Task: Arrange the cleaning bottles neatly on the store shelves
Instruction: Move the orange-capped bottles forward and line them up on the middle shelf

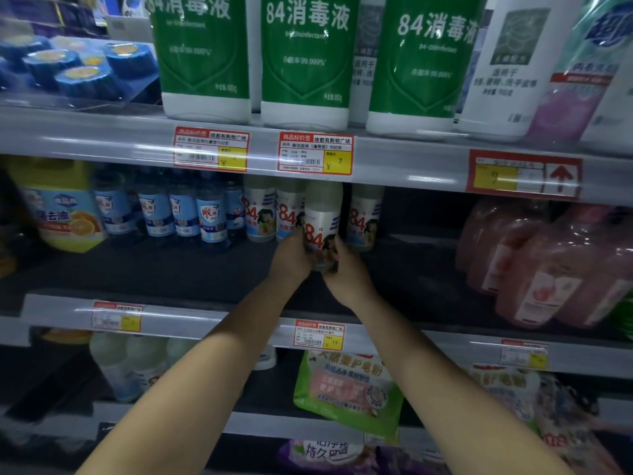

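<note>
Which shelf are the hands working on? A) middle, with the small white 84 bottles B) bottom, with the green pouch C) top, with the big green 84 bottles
A: the left hand and right hand clasp a small white 84 bottle on the middle shelf.

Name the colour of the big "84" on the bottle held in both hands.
Red, on the held bottle; head view.

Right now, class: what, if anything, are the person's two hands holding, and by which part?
Both hands, left hand and right hand, grip one pale translucent plastic "84" bottle by its lower body, from either side.
</note>
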{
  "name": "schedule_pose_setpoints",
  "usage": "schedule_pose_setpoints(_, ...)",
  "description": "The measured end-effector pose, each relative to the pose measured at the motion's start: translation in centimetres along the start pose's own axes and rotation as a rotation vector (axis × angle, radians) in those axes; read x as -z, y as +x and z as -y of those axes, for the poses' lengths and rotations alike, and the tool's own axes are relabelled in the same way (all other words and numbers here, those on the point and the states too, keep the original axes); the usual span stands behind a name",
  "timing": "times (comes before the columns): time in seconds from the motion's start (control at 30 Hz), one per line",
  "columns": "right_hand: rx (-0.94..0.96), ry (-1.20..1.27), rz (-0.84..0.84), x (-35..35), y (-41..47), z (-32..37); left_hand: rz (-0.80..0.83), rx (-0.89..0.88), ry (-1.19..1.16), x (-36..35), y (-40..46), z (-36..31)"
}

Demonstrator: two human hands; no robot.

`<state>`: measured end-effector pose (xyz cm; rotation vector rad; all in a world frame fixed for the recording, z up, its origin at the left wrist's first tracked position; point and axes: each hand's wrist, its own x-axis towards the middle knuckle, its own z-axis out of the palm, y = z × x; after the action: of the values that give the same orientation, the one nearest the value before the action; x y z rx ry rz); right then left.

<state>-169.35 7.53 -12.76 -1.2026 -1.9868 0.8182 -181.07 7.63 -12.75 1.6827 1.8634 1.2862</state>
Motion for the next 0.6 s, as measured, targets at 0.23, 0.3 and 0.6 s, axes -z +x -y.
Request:
schedule_pose_setpoints(0.23, -0.009, -0.009, 0.048, -0.3, 0.8, 0.2, -0.005, 0.030, 0.044, 0.1, 1.2, 0.5)
schedule_pose_setpoints(0.3, -0.012, -0.020, 0.052, -0.3, 1.0, 0.2, -0.002, 0.033, 0.063, 0.1, 1.4, 0.5)
schedule_pose_setpoints(0.6, -0.017, -0.024, 0.074, -0.2, 0.9, 0.1, 0.000, 0.028, 0.085, 0.0, 1.2, 0.5)
